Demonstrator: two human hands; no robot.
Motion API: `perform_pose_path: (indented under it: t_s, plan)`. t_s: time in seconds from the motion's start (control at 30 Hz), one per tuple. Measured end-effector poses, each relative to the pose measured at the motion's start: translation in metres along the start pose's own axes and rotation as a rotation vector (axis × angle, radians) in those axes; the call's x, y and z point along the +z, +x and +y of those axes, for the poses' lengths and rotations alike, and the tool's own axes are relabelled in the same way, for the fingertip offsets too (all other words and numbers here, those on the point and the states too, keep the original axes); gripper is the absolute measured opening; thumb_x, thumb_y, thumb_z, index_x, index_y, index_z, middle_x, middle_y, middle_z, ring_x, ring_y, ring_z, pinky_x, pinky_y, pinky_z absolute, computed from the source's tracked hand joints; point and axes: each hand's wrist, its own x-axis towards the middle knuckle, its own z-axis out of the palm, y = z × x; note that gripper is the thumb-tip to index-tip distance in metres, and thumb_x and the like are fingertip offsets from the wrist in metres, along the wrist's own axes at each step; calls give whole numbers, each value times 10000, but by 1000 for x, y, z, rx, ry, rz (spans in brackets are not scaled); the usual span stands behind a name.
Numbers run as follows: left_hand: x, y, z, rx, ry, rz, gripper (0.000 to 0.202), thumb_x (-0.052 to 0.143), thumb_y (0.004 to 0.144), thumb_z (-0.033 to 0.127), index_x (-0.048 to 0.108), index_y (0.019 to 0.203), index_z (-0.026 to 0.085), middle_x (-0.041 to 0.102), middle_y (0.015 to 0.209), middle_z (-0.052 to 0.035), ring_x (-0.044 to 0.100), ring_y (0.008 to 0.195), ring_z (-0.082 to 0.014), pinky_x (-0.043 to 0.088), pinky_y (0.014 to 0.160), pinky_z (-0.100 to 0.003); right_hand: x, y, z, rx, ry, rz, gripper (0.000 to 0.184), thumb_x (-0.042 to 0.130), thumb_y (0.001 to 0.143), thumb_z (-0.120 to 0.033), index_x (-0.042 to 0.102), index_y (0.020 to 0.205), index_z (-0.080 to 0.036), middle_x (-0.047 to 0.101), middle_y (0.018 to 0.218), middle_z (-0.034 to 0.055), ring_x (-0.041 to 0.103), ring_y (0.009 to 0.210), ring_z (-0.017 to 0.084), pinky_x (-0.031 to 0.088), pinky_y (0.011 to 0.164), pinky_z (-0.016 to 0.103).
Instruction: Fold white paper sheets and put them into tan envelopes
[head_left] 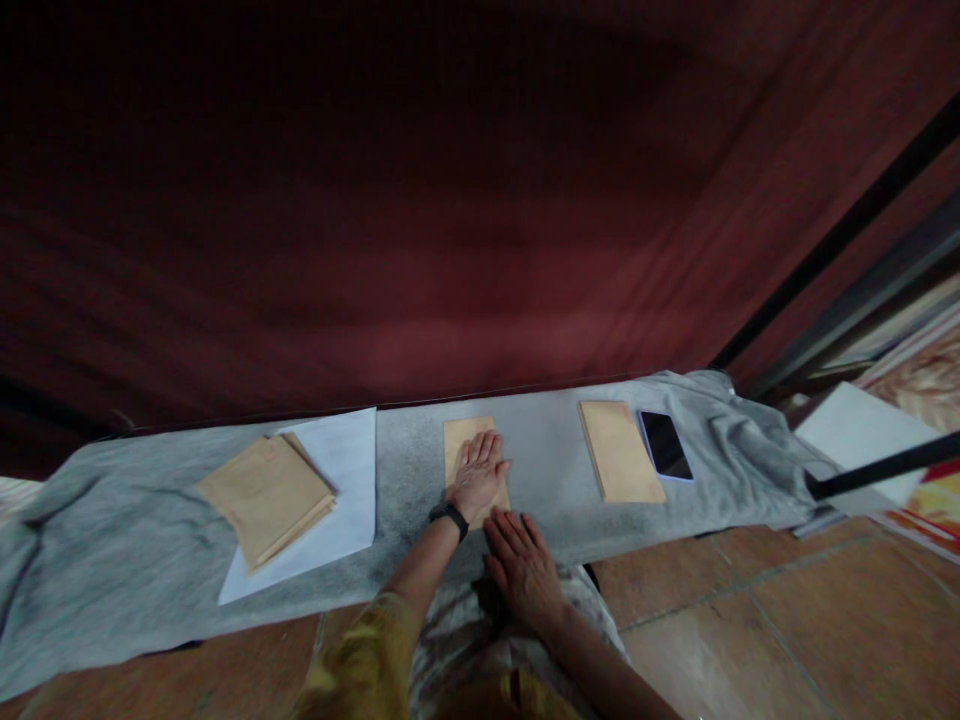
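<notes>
My left hand (480,474), with a dark band on the wrist, lies flat on a tan paper envelope (458,440) in the middle of the grey cloth. Its fingers are stretched toward the far end of the envelope. My right hand (525,565) rests palm down at the near edge of the cloth, fingertips by the envelope's lower right corner. A neat stack of tan envelopes (619,452) lies to the right. On the left, a looser pile of brown paper envelopes (266,495) sits on white paper (349,480).
A phone (665,445) lies beside the right stack. The grey cloth (135,540) covers a long narrow bench against a dark red panel (450,250). Black bars (847,235) and a white sheet (862,440) are at the right. Tiled floor (720,620) lies in front.
</notes>
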Motion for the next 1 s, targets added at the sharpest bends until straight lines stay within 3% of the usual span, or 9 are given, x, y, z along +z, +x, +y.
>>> perform_pose_path:
  t_s: [0.3, 0.53, 0.77, 0.9, 1.0]
  plan:
    - [4, -65, -10, 85, 20, 38, 550, 317, 1045, 315, 324, 1585, 211, 382, 1630, -53, 256, 1544, -225, 243, 1252, -483, 6, -1, -1, 2, -9, 54, 469, 523, 1008, -275, 517, 1470, -195, 581, 1482, 65, 508, 1385, 217, 305, 1226, 447]
    - [2, -105, -14, 69, -23, 99, 543, 311, 1056, 339, 356, 1567, 161, 425, 1599, -113, 337, 1511, -247, 297, 1233, -495, 4, 1, -2, 15, 2, 33, 509, 529, 1014, -317, 475, 1505, -194, 559, 1502, 79, 491, 1399, 217, 287, 1231, 444]
    - [2, -136, -10, -148, -59, 232, 562, 389, 1029, 404, 434, 1518, 132, 386, 1606, -199, 336, 1505, -335, 363, 1179, -537, 1, 2, -3, 40, 32, -1, 500, 506, 1019, -307, 475, 1508, -208, 541, 1517, 88, 482, 1411, 227, 290, 1225, 463]
    - [-1, -141, -5, -245, -138, 268, 534, 416, 1010, 364, 476, 1473, 104, 479, 1532, -228, 426, 1441, -358, 387, 1150, -559, 2, 2, -4, 42, 38, 5, 499, 484, 1020, -300, 475, 1509, -199, 539, 1518, 95, 484, 1410, 233, 280, 1224, 465]
    - [-7, -135, -3, -298, -254, 268, 507, 494, 949, 274, 512, 1439, 145, 568, 1449, -188, 521, 1346, -339, 441, 1106, -534, 3, 5, -6, 83, 49, -11, 491, 479, 1011, -283, 494, 1496, -204, 551, 1508, 86, 498, 1394, 241, 282, 1216, 475]
